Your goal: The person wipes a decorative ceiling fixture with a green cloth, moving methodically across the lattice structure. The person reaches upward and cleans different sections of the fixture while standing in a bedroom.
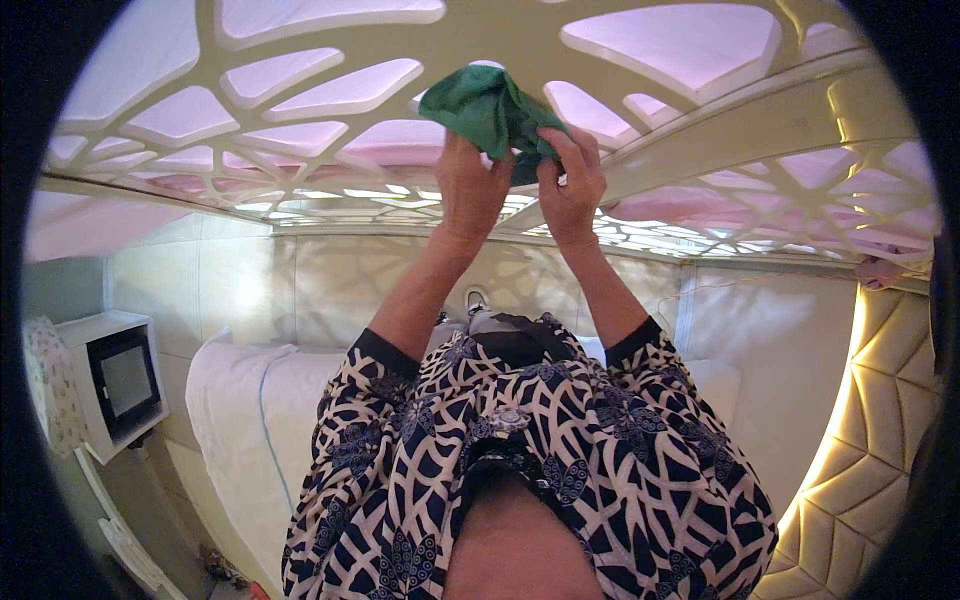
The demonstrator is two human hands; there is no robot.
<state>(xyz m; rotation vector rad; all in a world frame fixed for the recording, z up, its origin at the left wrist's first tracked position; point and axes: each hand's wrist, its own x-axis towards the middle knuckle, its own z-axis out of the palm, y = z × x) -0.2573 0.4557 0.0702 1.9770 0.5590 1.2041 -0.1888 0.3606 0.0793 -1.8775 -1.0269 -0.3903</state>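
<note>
Both arms are raised in front of a cream lattice panel [495, 30] with irregular cut-out openings. A crumpled green cloth [480, 109] lies between my hands, against or close before the panel; whether it touches cannot be told. My left hand [471, 184] grips the cloth's lower left part, its fingertips partly hidden behind the fabric. At the cloth's right edge, my right hand [571, 176] pinches a fold between thumb and bent fingers. Pinkish-lilac light shows through the openings around the cloth.
Behind me stands a bed or couch with a white cover [240, 405]. A white cabinet with a dark-framed door [124, 382] is at the left. Quilted, lit wall panels [862, 420] stand at the right. Pale floor tiles [337, 281] run below the lattice, and a thin cord [750, 277] hangs at right.
</note>
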